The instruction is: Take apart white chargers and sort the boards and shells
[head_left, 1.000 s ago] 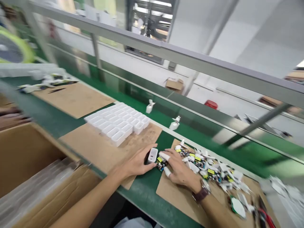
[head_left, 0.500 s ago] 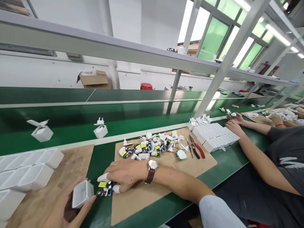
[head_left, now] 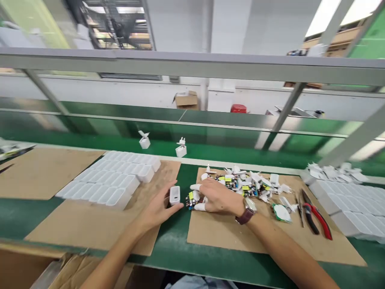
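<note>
Left hand [head_left: 156, 208] grips shell [head_left: 175, 195]; right hand [head_left: 218, 197] pinches board [head_left: 192, 199] at cardboard [head_left: 225, 237] edge

Bare green worktop [head_left: 177, 237] is lying open near the front edge between both hands, while the block of white shells [head_left: 114, 180] is walling in the left hand [head_left: 155, 209], which is holding a single shell [head_left: 175, 195], and the parts heap [head_left: 252, 184] is crowding the right hand [head_left: 221, 196] on its far side.

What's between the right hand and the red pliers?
Head view: a round white part lies on the cardboard between right hand and red pliers.
</note>
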Motion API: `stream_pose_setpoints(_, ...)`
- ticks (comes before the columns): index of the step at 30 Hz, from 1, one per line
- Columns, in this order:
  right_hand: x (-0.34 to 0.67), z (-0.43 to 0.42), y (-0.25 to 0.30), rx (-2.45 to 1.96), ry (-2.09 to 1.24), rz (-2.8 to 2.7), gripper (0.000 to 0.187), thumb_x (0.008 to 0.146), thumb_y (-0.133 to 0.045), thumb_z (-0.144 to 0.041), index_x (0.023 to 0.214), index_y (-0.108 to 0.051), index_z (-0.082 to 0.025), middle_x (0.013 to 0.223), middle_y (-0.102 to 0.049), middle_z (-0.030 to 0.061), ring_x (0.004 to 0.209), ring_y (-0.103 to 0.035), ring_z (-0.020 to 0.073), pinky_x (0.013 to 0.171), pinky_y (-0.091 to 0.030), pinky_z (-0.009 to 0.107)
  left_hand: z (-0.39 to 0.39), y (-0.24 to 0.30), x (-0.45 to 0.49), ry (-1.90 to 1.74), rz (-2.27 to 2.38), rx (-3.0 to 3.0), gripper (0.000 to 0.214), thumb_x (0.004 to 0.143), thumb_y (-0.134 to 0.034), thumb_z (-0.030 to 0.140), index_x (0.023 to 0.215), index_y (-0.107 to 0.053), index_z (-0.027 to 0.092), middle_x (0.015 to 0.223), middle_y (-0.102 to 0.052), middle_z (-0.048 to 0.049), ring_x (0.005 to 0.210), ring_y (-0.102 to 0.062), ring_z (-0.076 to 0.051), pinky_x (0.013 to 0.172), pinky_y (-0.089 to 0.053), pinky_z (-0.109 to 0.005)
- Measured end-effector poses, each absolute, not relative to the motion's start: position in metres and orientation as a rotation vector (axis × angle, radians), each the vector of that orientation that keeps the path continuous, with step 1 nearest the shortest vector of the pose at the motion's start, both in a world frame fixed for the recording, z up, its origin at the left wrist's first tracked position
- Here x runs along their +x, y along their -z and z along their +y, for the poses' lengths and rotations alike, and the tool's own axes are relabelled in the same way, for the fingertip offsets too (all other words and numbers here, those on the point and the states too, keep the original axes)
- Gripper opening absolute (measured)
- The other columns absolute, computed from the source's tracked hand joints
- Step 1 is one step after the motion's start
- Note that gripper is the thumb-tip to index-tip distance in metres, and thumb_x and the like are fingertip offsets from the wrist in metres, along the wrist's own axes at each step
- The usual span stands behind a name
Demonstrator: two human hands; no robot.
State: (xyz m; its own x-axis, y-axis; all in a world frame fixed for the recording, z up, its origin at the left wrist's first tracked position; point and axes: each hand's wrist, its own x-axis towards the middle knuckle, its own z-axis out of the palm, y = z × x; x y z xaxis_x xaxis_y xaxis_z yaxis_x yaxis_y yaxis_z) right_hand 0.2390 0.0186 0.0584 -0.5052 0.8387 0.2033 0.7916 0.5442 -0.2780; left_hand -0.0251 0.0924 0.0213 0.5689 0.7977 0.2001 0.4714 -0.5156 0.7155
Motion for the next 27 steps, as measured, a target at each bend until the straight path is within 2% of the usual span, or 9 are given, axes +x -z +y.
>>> stream_pose_setpoints(5, 0.245, 0.010, -0.045, -1.333, -0.298, -2.505, 0.029, 0.092, -0.071, -0.019, 0.120, -0.063, -0.014, 0.114, -0.066, 0.0153, 0.102, -0.063, 0.0293, 0.091, -0.053, 0.042, 0.089, -0.014, -0.016, -0.673, 0.910, 2.192, 0.074, 0.082, -0.080, 0.042, 0.148, -0.053, 0.024, 0.147, -0.065, -0.0122, 0.129, -0.067, -0.033, 0.112, -0.056, -0.051)
stream_pose_setpoints(9, 0.249, 0.006, -0.042, -1.304, -0.419, -2.467, 0.039, 0.092, -0.065, -0.013, 0.129, -0.054, -0.015, 0.117, -0.062, 0.0135, 0.106, -0.062, 0.0271, 0.094, -0.054, 0.041, 0.084, -0.007, -0.018, -0.671, 0.907, 2.216, 0.082, 0.084, -0.082, 0.045, 0.154, -0.045, 0.024, 0.154, -0.058, -0.0134, 0.137, -0.062, -0.034, 0.114, -0.054, -0.052)
stream_pose_setpoints(12, 0.248, 0.006, -0.045, -1.319, -0.537, -2.400, 0.038, 0.089, -0.066, -0.012, 0.124, -0.054, -0.017, 0.110, -0.059, 0.0100, 0.099, -0.062, 0.0258, 0.089, -0.055, 0.040, 0.083, -0.005, -0.021, -0.675, 0.895, 2.241, 0.085, 0.085, -0.081, 0.045, 0.157, -0.041, 0.024, 0.153, -0.058, -0.0144, 0.138, -0.060, -0.034, 0.115, -0.053, -0.052)
stream_pose_setpoints(16, 0.244, 0.008, -0.046, -1.289, -0.617, -2.355, 0.021, 0.090, -0.062, -0.011, 0.108, -0.058, -0.020, 0.106, -0.059, 0.0075, 0.091, -0.061, 0.0226, 0.082, -0.055, 0.037, 0.081, -0.006, -0.021, -0.683, 0.862, 2.275, 0.083, 0.088, -0.080, 0.041, 0.158, -0.038, 0.024, 0.149, -0.061, -0.0138, 0.136, -0.062, -0.033, 0.115, -0.053, -0.052)
stream_pose_setpoints(18, 0.245, 0.009, -0.040, -1.239, -0.598, -2.355, 0.023, 0.092, -0.059, -0.011, 0.113, -0.058, -0.020, 0.113, -0.060, 0.0097, 0.096, -0.061, 0.0236, 0.086, -0.056, 0.039, 0.079, -0.006, -0.022, -0.678, 0.859, 2.281, 0.080, 0.090, -0.078, 0.039, 0.158, -0.038, 0.024, 0.151, -0.060, -0.0134, 0.137, -0.062, -0.032, 0.115, -0.053, -0.051)
stream_pose_setpoints(22, 0.248, 0.010, -0.025, -1.261, -0.561, -2.293, 0.042, 0.095, -0.060, -0.017, 0.136, -0.052, -0.019, 0.120, -0.062, 0.0123, 0.104, -0.063, 0.0270, 0.092, -0.057, 0.045, 0.077, -0.006, -0.024, -0.658, 0.868, 2.279, 0.077, 0.092, -0.074, 0.036, 0.159, -0.036, 0.024, 0.152, -0.060, -0.0131, 0.137, -0.062, -0.031, 0.115, -0.054, -0.049)
stream_pose_setpoints(27, 0.244, 0.011, -0.027, -1.233, -0.621, -2.265, 0.035, 0.093, -0.059, -0.011, 0.127, -0.058, -0.020, 0.114, -0.061, 0.0103, 0.100, -0.063, 0.0245, 0.089, -0.057, 0.040, 0.077, -0.004, -0.026, -0.613, 0.908, 2.299, 0.082, 0.089, -0.079, 0.036, 0.159, -0.037, 0.026, 0.152, -0.060, -0.0126, 0.137, -0.062, -0.033, 0.117, -0.052, -0.052)
